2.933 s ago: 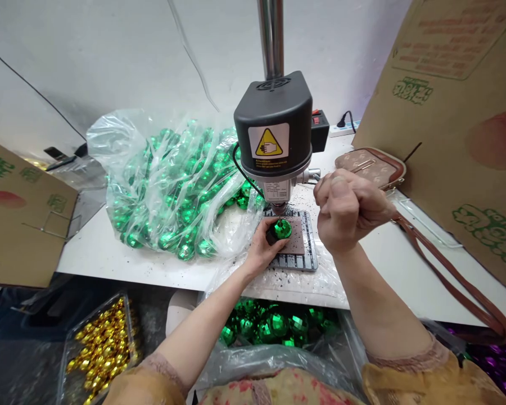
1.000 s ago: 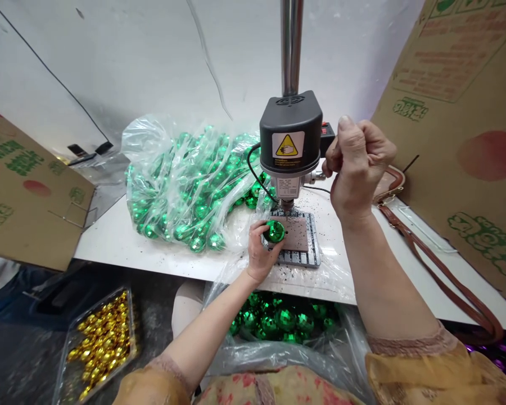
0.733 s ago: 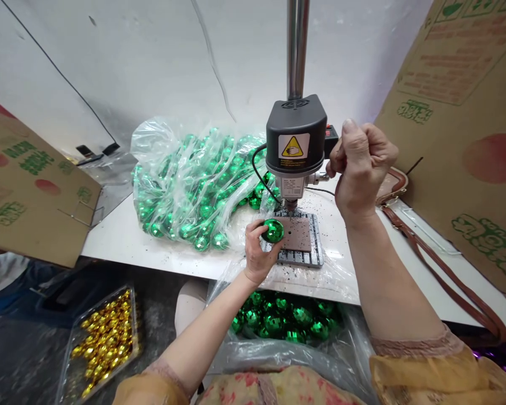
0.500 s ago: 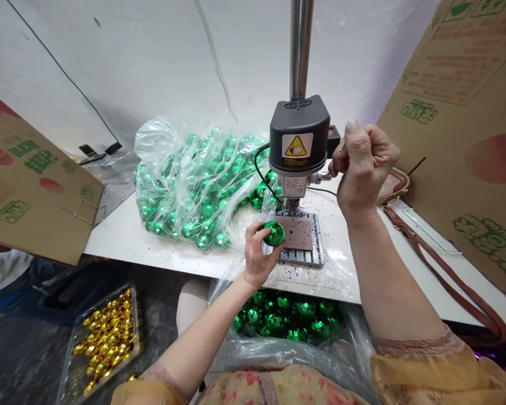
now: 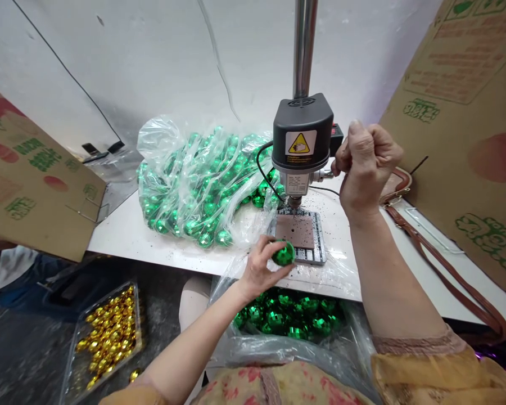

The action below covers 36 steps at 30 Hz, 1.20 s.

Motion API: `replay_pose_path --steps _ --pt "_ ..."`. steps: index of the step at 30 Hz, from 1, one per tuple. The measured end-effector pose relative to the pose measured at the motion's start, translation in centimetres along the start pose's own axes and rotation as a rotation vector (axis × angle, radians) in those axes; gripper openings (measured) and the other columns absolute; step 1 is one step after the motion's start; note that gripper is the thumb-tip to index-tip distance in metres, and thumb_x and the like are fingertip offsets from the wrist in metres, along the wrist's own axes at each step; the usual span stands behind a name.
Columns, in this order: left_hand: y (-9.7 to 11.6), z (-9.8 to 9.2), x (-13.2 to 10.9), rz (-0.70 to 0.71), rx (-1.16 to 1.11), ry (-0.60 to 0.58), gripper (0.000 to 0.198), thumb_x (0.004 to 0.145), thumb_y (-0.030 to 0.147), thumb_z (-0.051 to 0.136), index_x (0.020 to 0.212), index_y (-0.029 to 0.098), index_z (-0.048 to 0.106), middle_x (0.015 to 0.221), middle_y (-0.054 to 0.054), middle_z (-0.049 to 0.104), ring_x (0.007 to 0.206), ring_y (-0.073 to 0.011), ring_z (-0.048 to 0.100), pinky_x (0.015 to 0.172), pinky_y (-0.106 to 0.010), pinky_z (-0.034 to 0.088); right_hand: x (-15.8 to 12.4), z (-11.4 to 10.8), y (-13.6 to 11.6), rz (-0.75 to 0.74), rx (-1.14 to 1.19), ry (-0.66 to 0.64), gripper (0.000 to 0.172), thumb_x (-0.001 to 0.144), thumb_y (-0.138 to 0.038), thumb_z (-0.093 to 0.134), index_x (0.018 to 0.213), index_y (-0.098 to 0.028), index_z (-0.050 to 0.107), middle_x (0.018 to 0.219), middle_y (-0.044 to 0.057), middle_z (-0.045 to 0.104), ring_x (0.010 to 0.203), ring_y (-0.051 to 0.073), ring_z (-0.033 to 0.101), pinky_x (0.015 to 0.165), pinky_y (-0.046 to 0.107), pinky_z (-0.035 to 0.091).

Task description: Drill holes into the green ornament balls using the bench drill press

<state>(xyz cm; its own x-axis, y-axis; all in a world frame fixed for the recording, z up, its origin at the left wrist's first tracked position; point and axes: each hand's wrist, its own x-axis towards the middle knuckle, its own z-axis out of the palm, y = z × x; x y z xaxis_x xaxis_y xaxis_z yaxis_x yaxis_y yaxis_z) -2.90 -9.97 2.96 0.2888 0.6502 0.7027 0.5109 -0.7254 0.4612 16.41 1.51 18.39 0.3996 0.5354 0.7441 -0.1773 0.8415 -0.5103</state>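
Observation:
Between thumb and fingers, my left hand (image 5: 265, 266) grips a shiny green faceted ball (image 5: 284, 253), just in front of the drill press base (image 5: 320, 247). On that base lies a flat pinkish-brown board (image 5: 299, 232) with a small dark hole. My right hand (image 5: 366, 166) is closed on the feed handle (image 5: 326, 173) at the side of the black drill press (image 5: 302, 135). Most of the handle is hidden by the fingers. More green balls (image 5: 287, 315) fill a clear plastic bag below the table edge, close under my left hand.
A clear bag of green balls (image 5: 206, 185) lies left of the press. Cardboard boxes (image 5: 37, 169) stand on both sides. A brown strap (image 5: 442, 259) lies at the right. A clear tray of gold balls (image 5: 112, 332) is at lower left. Dark shavings dot the table (image 5: 130, 242).
My left hand has drawn the green ball toward me and slightly right, from the board's left edge to the front of the base. My right hand stays on the feed handle.

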Motion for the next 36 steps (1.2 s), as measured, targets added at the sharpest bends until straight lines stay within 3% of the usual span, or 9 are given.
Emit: replay_pose_path --steps 4,7,11,15,19,23,27,32,36 --pt "1.7 -2.7 -3.3 -0.078 -0.045 -0.678 0.047 0.087 0.05 0.074 0.125 0.023 0.065 0.099 -0.005 0.065 0.086 -0.0202 0.067 0.073 -0.029 0.052 -0.2 -0.2 0.2 -0.034 -0.001 -0.007 0.05 0.085 -0.049 0.07 0.057 -0.022 0.04 0.046 -0.01 0.034 0.036 0.004 0.031 0.034 0.026 0.023" --pt "2.3 -4.7 -5.2 -0.096 0.024 -0.85 0.05 0.088 0.053 0.072 0.127 0.023 0.066 0.099 -0.007 0.069 0.088 -0.0235 0.068 0.076 -0.031 0.051 -0.4 -0.2 0.3 -0.049 0.012 0.02 0.047 0.085 -0.046 0.072 0.057 -0.023 0.041 0.047 -0.009 0.035 0.037 0.005 0.031 0.034 0.027 0.023" --pt "-0.2 -5.8 -4.8 -0.179 -0.009 -0.483 0.03 0.099 0.041 0.061 0.121 0.021 0.066 0.104 -0.007 0.072 0.097 -0.0225 0.07 0.085 -0.032 0.054 -0.6 0.0 0.2 -0.041 -0.007 0.04 0.045 0.088 -0.041 0.07 0.057 -0.023 0.043 0.046 -0.007 0.037 0.037 0.006 0.03 0.036 0.029 0.022" --pt "-6.7 -5.2 -0.4 -0.286 0.148 -0.146 0.019 0.099 0.021 0.051 0.111 0.019 0.066 0.104 -0.008 0.073 0.098 -0.0216 0.069 0.09 -0.036 0.055 -0.6 0.2 0.0 -0.047 0.005 0.054 0.045 0.088 -0.037 0.069 0.055 -0.024 0.041 0.045 -0.006 0.036 0.035 0.006 0.03 0.035 0.03 0.02" --pt "-12.9 -3.3 5.4 -0.426 0.381 -0.277 0.037 0.089 0.005 0.05 0.12 0.018 0.065 0.119 -0.013 0.068 0.108 -0.0259 0.065 0.1 -0.043 0.052 -0.6 0.1 0.0 -0.044 0.011 0.057 0.044 0.088 -0.035 0.069 0.055 -0.024 0.042 0.043 -0.006 0.036 0.035 0.007 0.031 0.035 0.031 0.021" --pt "-16.0 -0.6 9.1 -0.453 0.387 -0.344 0.05 0.08 0.0 0.06 0.125 0.021 0.066 0.132 -0.013 0.063 0.116 -0.0308 0.061 0.104 -0.045 0.05 -0.7 0.1 0.0 -0.05 0.002 0.05 0.043 0.088 -0.033 0.068 0.055 -0.024 0.041 0.044 -0.007 0.036 0.036 0.007 0.032 0.035 0.031 0.021" --pt "-16.9 1.2 10.2 -0.512 0.365 -0.314 0.041 0.077 0.004 0.068 0.115 0.019 0.069 0.135 -0.015 0.06 0.117 -0.0342 0.061 0.101 -0.046 0.051 -0.7 0.2 -0.2 -0.037 -0.014 0.049 0.044 0.087 -0.035 0.068 0.054 -0.024 0.04 0.044 -0.008 0.033 0.036 0.006 0.031 0.036 0.03 0.023" --pt "-15.7 0.3 9.2 -0.583 0.292 -0.143 0.042 0.084 0.019 0.072 0.124 0.018 0.062 0.12 -0.013 0.066 0.106 -0.028 0.065 0.092 -0.04 0.055 -0.8 0.2 -0.3 -0.03 -0.043 0.054 0.042 0.087 -0.033 0.064 0.055 -0.024 0.038 0.044 -0.008 0.033 0.037 0.007 0.03 0.038 0.03 0.023" --pt "-11.8 -1.0 7.0 -0.706 -0.289 0.121 0.046 0.093 0.048 0.064 0.13 0.022 0.056 0.097 -0.005 0.067 0.072 -0.0158 0.066 0.066 -0.03 0.055 -0.9 0.4 -0.2 -0.062 -0.023 0.065 0.042 0.089 -0.032 0.064 0.056 -0.024 0.039 0.044 -0.007 0.034 0.037 0.007 0.03 0.039 0.03 0.021"
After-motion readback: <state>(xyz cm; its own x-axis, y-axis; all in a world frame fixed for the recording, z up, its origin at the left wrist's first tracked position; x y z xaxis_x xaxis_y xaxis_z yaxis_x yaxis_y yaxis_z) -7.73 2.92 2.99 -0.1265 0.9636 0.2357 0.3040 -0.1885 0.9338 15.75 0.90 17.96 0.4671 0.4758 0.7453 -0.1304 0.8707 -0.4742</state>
